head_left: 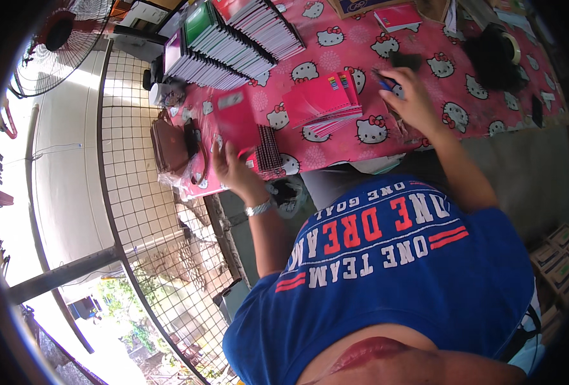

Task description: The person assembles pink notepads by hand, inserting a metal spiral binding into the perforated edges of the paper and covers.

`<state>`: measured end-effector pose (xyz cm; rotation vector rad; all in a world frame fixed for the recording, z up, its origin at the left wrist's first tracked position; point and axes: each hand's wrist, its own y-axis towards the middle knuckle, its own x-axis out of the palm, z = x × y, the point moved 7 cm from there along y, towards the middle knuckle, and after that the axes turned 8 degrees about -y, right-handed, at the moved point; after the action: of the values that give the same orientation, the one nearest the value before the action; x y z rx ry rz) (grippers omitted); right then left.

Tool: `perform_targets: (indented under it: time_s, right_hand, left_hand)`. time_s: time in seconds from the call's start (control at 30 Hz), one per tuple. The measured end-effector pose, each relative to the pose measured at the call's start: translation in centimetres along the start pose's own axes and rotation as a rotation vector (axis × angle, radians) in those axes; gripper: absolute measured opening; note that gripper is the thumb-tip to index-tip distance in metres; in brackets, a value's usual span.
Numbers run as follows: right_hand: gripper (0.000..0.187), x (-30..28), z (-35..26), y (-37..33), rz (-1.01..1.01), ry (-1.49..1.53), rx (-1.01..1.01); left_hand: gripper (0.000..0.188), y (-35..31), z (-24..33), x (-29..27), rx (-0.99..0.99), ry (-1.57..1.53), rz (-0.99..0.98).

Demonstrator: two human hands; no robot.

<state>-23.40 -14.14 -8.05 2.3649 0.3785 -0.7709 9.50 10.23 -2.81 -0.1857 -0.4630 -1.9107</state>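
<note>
My left hand (232,172) grips the lower edge of a red notebook (238,125), tilted up and blurred by motion. Just beside it is a small stack of notebooks with black spiral bindings (269,149). To the right, a fanned pile of pink-red notebooks (321,102) lies on the table. Past that pile, my right hand (412,101) is closed around a small blue-handled tool (384,81) with a dark tip. Its exact kind is too small to make out.
Tall stacks of spiral notebooks (230,51) stand at the back left of the pink patterned tablecloth (329,61). A brown bag (170,144) sits at the left edge. Another red notebook (398,18), a tape roll (511,48) and a black furry item (489,58) lie at the back right.
</note>
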Motion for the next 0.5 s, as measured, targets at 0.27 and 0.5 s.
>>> perform_targets:
  time_s: [0.27, 0.5]
  right_hand:
    - [0.044, 3.5, 7.9, -4.4, -0.223, -0.412, 0.095]
    - [0.034, 0.0, 3.2, 0.6, 0.042, -0.179, -0.032]
  left_hand:
    - [0.028, 0.9, -1.2, -10.3, 0.094, 0.89, 0.066]
    - [0.027, -2.1, -0.8, 4.1, 0.602, 1.059, -0.516]
